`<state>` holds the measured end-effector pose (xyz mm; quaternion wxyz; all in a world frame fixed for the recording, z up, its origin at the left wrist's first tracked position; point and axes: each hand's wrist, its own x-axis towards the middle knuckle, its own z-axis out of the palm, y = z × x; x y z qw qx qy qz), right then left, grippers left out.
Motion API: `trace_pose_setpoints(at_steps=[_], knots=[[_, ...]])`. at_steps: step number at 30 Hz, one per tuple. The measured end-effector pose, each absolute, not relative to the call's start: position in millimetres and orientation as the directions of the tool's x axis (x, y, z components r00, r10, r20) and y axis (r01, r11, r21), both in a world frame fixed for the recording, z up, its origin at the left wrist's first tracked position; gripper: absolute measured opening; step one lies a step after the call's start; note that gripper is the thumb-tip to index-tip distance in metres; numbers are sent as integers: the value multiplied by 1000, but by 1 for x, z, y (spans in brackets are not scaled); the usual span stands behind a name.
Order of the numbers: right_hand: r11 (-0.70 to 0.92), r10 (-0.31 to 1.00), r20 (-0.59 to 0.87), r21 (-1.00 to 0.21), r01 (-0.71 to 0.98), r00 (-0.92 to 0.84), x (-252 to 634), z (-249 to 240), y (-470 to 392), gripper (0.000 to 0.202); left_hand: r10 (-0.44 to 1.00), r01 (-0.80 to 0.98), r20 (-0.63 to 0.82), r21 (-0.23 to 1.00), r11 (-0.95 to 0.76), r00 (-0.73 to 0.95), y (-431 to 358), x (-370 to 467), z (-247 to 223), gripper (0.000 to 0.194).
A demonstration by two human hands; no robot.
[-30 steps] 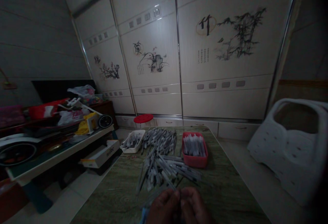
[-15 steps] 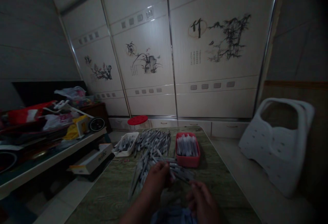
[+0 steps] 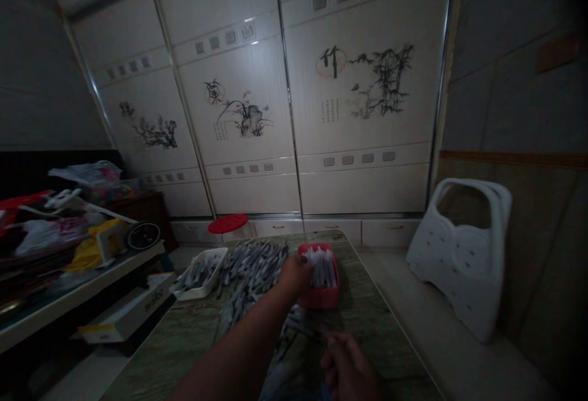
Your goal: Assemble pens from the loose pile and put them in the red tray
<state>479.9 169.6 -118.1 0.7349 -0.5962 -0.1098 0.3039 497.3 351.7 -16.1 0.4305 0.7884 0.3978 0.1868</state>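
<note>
My left hand (image 3: 295, 277) reaches forward to the left rim of a red plastic bin (image 3: 320, 299). Its fingers are closed at the pens (image 3: 323, 268) that stand upright in there; what they grip is hidden. Low in the view, my right hand (image 3: 350, 364) is closed in a pinch over the near part of the table. A thin dark end pokes out leftward from its fingertips, apparently a pen, though dim light blurs it. Behind my left forearm spreads a large loose heap of grey pens (image 3: 255, 263), some scattered closer to me.
A white tray (image 3: 202, 291) holding more pens stands on the table's left (image 3: 184, 340). Beyond the table are a red stool (image 3: 228, 223) and sliding wardrobe doors (image 3: 243, 187). A cluttered bench (image 3: 92, 260) is at left, a white plastic seat (image 3: 459, 254) at right.
My left hand has left its place near my right hand and moved forward to the red bin. My right hand stays low, still pinched. The view has turned slightly right.
</note>
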Motion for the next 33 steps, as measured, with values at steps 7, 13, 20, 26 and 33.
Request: trace_pose_setpoints(at_steps=[7,13,20,26,33], knots=[[124,641,-208,-922,-368,739,485,-115,168,51,751,552,19,665,-502,660,356,498,-24,38],[128,635,-227,-912,-390,739,484,-117,168,50,678,541,91,528,-654,730,339,500,-37,35],[108,633,-192,-938,-330,750,484,-119,170,46,651,557,65,456,-694,756,333,521,-46,32],[120,622,-188,-936,-330,760,484,-118,172,44,686,567,111,477,-672,719,339,528,-49,34],[104,621,-204,-936,-338,757,487,-117,169,43,649,518,97,520,-680,754,339,535,-48,35]])
